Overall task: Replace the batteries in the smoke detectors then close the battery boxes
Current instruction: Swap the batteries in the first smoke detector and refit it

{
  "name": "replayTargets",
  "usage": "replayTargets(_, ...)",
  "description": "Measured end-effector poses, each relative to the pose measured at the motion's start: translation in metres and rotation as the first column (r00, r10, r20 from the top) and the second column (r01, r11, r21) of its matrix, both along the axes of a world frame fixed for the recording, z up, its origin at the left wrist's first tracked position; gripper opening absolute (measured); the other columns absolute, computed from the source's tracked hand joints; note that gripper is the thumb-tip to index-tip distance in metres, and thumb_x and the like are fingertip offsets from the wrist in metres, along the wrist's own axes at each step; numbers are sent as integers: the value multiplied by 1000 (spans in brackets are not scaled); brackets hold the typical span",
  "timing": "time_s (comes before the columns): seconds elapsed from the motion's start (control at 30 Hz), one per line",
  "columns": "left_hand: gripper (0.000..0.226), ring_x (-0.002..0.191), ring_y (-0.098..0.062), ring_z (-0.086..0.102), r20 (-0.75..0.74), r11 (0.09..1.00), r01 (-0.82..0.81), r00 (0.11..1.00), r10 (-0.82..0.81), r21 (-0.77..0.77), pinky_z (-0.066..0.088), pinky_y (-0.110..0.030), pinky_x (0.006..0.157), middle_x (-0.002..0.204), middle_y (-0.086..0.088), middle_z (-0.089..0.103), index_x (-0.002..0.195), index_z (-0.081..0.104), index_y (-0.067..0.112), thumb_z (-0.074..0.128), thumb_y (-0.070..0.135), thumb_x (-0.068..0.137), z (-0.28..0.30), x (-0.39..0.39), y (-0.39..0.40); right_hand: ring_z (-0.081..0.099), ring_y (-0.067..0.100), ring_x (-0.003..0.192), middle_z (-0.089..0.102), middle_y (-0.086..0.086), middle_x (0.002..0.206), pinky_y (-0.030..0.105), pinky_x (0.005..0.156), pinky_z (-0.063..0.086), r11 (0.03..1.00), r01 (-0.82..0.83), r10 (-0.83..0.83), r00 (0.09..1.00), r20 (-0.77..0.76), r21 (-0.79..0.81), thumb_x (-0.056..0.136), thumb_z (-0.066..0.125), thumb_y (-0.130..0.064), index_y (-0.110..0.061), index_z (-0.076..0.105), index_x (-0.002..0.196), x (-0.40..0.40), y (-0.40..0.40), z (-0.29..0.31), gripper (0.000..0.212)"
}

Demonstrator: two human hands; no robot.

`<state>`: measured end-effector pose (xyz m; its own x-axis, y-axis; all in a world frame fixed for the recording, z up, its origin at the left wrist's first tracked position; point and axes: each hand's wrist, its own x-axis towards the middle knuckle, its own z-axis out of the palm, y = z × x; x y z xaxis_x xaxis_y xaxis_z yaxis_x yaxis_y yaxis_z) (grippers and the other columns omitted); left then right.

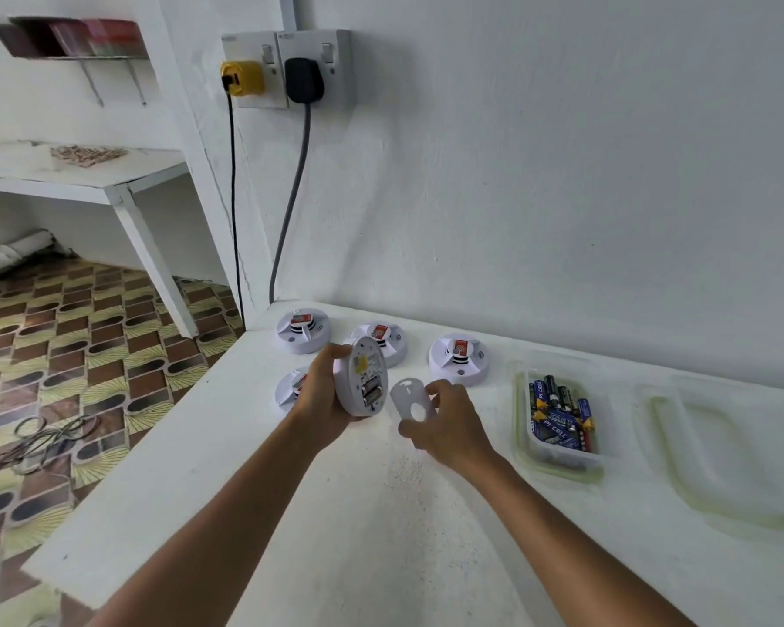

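Nearest the camera, two bare forearms reach out over the white table (381,527); right hand (449,425) grips the loose white battery cover (412,398), thumb under its near edge and fingertips (440,387) curled over its far edge, cover tilted up with a round hole and a slot showing; left hand (324,395) is wrapped around the rim of the held smoke detector (362,377), fingers closed on its far side, thumb side toward the camera; that detector stands on edge off the table, underside facing right, battery bay open with cells seated in it and a yellow label above; cover and held detector are just beside each other, not touching; right of the hands, a clear plastic tub (560,463) holds a heap of loose batteries (560,411), blue and black jackets; its clear lid (716,450) lies flat further right; behind the left hand a fourth detector (288,391) sits partly hidden; further back three detectors sit face up in a row, left (303,330), middle (383,339), right (459,358), each with a red sticker on top; on the wall behind, a yellow plug (243,78) and a black plug (304,80) sit in a double socket, cords hanging down.
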<state>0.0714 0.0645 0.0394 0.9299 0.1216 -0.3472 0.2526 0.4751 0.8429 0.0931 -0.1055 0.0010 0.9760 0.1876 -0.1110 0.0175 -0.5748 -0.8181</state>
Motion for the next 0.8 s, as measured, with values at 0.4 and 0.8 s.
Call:
replayTargets(0.4, 43, 100, -36, 57, 110, 995, -23, 993, 34, -97, 42, -49, 95, 106, -20, 65, 107, 66, 10, 34, 34, 91, 26, 5, -69, 57, 6, 82, 60, 2, 107, 5, 68, 41, 975, -28, -22, 975, 223, 219, 91, 63, -15, -9, 60, 112, -10, -39, 30, 22)
replayTargets(0.8, 34, 81, -24, 56, 244, 981, 124, 966, -86, -146, 40, -32, 67, 99, -9, 59, 109, 58, 23, 49, 42, 81, 43, 31, -302, 65, 15, 79, 69, -2, 83, 34, 68, 54, 847, 111, -167, 984, 62, 519, 85, 69, -12, -16, 66, 83, 13, -254, 59, 6)
